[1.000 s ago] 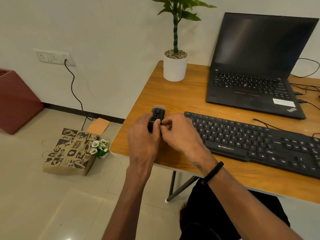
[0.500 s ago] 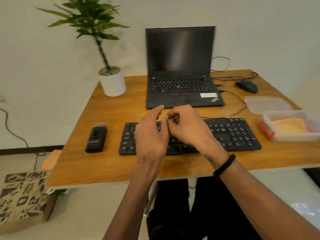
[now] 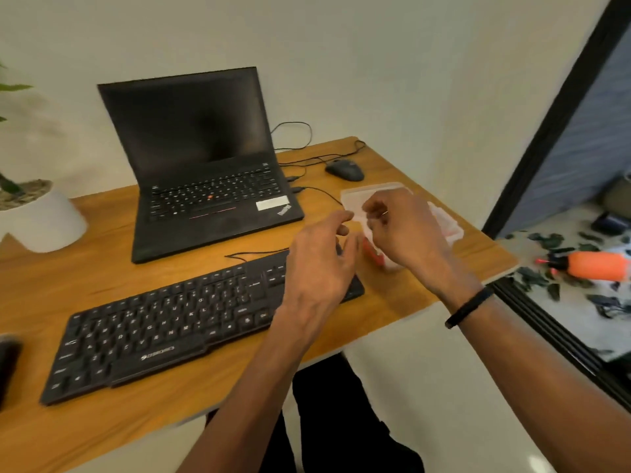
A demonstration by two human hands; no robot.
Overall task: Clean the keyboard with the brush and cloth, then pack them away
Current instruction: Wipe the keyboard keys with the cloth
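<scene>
You are hovering both hands, the left hand (image 3: 319, 264) loosely spread and the right hand (image 3: 403, 230) curled and empty, above the plastic box (image 3: 447, 227), presumably reaching for the cloth. The keyboard (image 3: 177, 322) is lying left of your hands on the tabletop (image 3: 102, 247).

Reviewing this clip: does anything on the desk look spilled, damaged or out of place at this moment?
Nothing stands out. The keyboard lies flat and slightly angled on the desk. The lid is off the plastic container, where the right hand and left hand reach.
</scene>
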